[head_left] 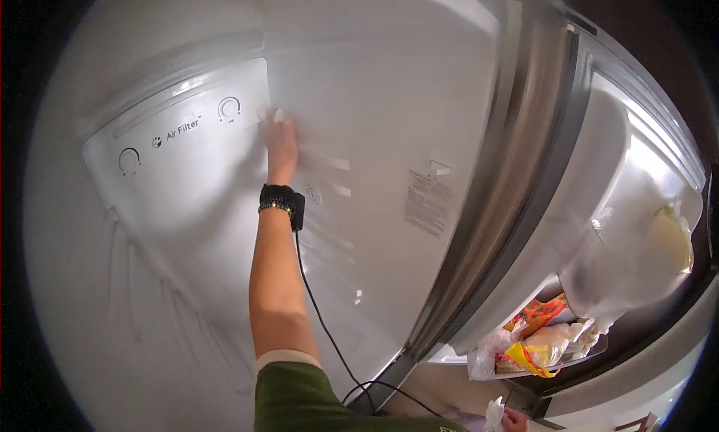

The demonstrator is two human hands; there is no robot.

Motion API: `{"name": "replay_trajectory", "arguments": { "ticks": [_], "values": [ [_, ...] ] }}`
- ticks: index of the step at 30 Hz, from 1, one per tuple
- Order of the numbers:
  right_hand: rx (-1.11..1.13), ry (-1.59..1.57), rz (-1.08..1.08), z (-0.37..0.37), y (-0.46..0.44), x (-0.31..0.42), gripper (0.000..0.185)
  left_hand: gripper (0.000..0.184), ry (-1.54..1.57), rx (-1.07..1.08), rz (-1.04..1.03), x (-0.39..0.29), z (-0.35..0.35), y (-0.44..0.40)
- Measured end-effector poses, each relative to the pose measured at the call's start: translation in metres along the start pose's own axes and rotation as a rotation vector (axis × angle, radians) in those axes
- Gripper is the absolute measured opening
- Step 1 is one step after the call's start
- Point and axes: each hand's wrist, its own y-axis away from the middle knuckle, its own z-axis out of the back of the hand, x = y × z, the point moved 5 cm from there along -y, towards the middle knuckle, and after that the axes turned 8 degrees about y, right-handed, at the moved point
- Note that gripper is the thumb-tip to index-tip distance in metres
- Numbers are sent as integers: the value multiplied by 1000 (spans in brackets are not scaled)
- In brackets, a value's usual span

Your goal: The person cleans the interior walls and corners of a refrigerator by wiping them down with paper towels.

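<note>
Wiping, I judge: left hand (281, 144) pinches a white wad (278, 115) against the fridge wall (374, 117); right hand (514, 420) grips white tissue (494, 415); next stroke calls for steady, flat pressure.

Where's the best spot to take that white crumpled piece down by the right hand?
Probably a light pinch on the upper end of the white crumpled piece, coming from the picture's upper left: that end sticks up, clear of the right hand, and its folds look soft.
</note>
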Motion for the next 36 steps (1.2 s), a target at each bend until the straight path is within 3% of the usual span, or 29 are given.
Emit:
{"name": "replay_trajectory", "arguments": {
  "ticks": [3, 6, 9, 12, 13, 15, 18, 20, 23, 29, 32, 36],
  "values": [
    [19, -6, 129, -4, 6, 21, 30, 48, 185, -19, 84, -30, 1, 19],
    [69, 89, 8, -12, -6, 9, 30, 46, 65, 28, 69, -53, 5, 57],
    [94, -142, -79, -21, -13, 18, 30, 42, 121, -36, 177, -49, 24, 65],
    [74, -62, 0, -19, -23, 27, 30, 45, -53, -297, -67, -57, 68, 38],
    [67, -67, 24, -19, -23, 32, 30, 48, -232, -369, -245, -66, 89, 28],
    [55, -73, 67, -18, -18, 43, 29, 52, -607, -434, -384, -86, 130, 14],
    [33, 20, 93, -18, -18, 37, 29, 58, -1016, -587, -180, -76, 180, 1],
    [68, 113, 73, -17, -22, 26, 29, 59, -1158, -510, -14, -55, 206, -6],
    [88, 106, 82, -20, -22, 43, 29, 59, -1372, -425, -4, -50, 202, -8],
    [142, 53, 93, -29, -35, 3, 31, 61, -1222, -343, -113, -43, 162, -31],
    [156, 95, 50, -32, -24, 12, 31, 59, -1137, -169, -300, -50, 128, -43],
    [125, 69, 72, -42, -26, 12, 31, 61, -1090, -89, -316, -43, 113, -31]
  ]
}}
